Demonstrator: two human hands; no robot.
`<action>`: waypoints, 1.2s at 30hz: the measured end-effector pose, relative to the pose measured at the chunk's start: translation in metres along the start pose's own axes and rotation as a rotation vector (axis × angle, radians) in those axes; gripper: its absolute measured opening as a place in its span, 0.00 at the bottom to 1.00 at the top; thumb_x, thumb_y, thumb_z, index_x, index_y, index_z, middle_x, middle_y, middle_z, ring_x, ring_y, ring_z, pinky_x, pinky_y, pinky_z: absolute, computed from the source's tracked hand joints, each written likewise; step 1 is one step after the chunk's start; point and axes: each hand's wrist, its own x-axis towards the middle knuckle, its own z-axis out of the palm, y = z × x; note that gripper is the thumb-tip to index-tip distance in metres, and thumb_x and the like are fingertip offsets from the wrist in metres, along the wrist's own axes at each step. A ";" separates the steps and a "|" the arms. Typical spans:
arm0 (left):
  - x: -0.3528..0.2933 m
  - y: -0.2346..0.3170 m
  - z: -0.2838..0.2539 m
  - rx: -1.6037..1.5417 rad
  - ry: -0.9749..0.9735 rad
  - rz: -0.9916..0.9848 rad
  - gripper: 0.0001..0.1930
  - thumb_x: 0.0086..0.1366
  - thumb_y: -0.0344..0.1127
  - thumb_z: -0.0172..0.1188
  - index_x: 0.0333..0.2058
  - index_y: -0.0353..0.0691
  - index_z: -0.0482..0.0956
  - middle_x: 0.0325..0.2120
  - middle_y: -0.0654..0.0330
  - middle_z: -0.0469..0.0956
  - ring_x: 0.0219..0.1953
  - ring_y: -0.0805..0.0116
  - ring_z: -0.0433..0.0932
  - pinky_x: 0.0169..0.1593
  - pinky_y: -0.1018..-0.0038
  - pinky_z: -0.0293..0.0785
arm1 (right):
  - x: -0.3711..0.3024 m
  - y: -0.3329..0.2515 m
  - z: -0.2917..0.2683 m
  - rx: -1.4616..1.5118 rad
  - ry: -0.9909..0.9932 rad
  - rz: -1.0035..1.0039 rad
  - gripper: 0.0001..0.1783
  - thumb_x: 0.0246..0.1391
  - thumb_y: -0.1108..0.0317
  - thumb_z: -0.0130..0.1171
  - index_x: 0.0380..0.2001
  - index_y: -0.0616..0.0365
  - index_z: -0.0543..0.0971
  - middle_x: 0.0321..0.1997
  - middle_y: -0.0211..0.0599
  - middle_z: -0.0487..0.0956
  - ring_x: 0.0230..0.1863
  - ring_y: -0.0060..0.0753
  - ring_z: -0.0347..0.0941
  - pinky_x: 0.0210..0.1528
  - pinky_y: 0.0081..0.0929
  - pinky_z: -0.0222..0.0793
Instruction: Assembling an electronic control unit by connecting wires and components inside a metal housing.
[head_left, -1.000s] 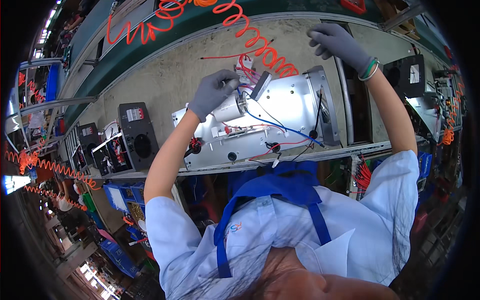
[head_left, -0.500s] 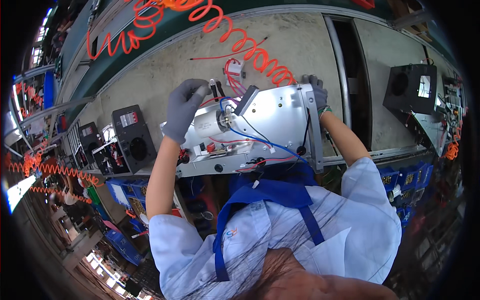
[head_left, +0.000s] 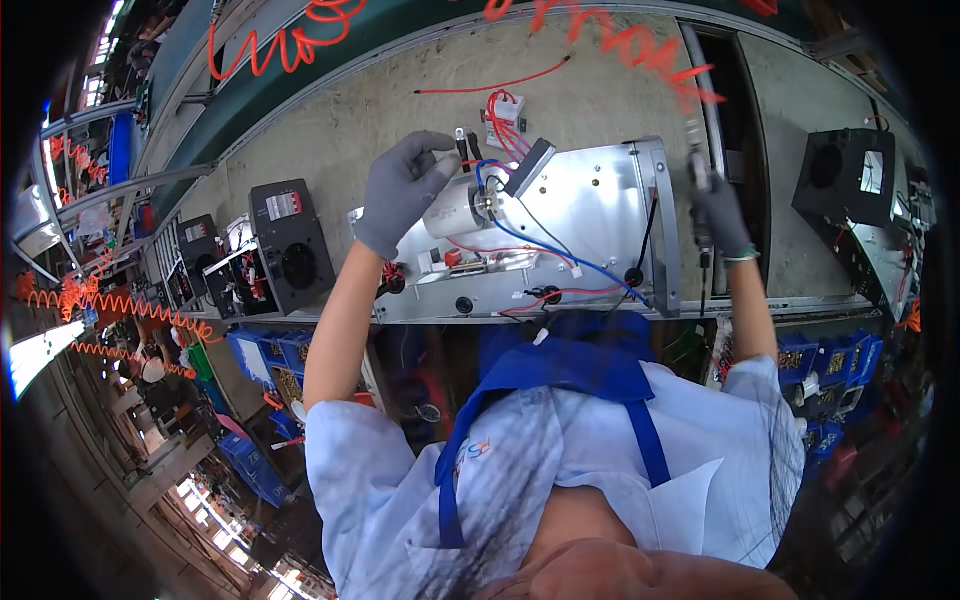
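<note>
Gloved in grey, my left hand [head_left: 408,190] is curled over the left end of a silver metal housing [head_left: 600,220], beside a white cylindrical capacitor [head_left: 455,212]. Its thumb and forefinger come together near two black-sleeved cable lugs [head_left: 466,146]; whatever they pinch is too small to make out. My right hand [head_left: 722,215], also gloved, is wrapped around a slim power screwdriver [head_left: 700,180], upright in view just right of the housing's end flange. A red coiled hose [head_left: 650,50], blurred, leads to its top. Blue, red and black wires [head_left: 560,265] run across the housing.
A white connector block with red wires [head_left: 505,118] and a loose red cable [head_left: 490,91] lie behind the housing. Black fan housings stand left [head_left: 290,240] and right [head_left: 835,175]. Blue parts bins [head_left: 830,365] hang along the bench's near edge.
My right hand has left the housing's right end and now grips the screwdriver farther right. The red hose has swung right. My left hand stays by the capacitor, its fingers closer to the lugs.
</note>
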 end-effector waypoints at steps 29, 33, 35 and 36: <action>0.016 -0.022 0.009 0.435 -0.409 0.755 0.28 0.44 0.58 0.70 0.40 0.47 0.80 0.32 0.56 0.71 0.35 0.57 0.75 0.38 0.63 0.73 | -0.084 -0.243 0.164 0.879 0.749 -0.690 0.26 0.50 0.76 0.58 0.53 0.68 0.66 0.42 0.45 0.77 0.41 0.34 0.78 0.35 0.32 0.83; 0.013 -0.020 0.009 0.446 -0.415 0.720 0.28 0.41 0.54 0.72 0.41 0.47 0.80 0.33 0.56 0.71 0.34 0.58 0.75 0.38 0.65 0.73 | -0.084 -0.242 0.172 0.897 0.751 -0.660 0.26 0.49 0.77 0.58 0.54 0.67 0.66 0.42 0.42 0.76 0.40 0.33 0.78 0.34 0.31 0.83; 0.015 -0.018 0.009 0.464 -0.411 0.712 0.28 0.41 0.54 0.72 0.41 0.48 0.81 0.33 0.56 0.71 0.34 0.58 0.75 0.39 0.66 0.73 | -0.085 -0.241 0.174 0.905 0.734 -0.645 0.26 0.49 0.77 0.58 0.53 0.66 0.66 0.42 0.41 0.76 0.40 0.32 0.78 0.33 0.30 0.82; 0.014 -0.018 0.010 0.454 -0.412 0.716 0.28 0.41 0.54 0.72 0.41 0.48 0.81 0.33 0.56 0.72 0.34 0.58 0.75 0.39 0.66 0.73 | -0.090 -0.242 0.174 0.905 0.727 -0.642 0.26 0.49 0.77 0.58 0.54 0.66 0.66 0.42 0.40 0.76 0.40 0.32 0.78 0.34 0.30 0.82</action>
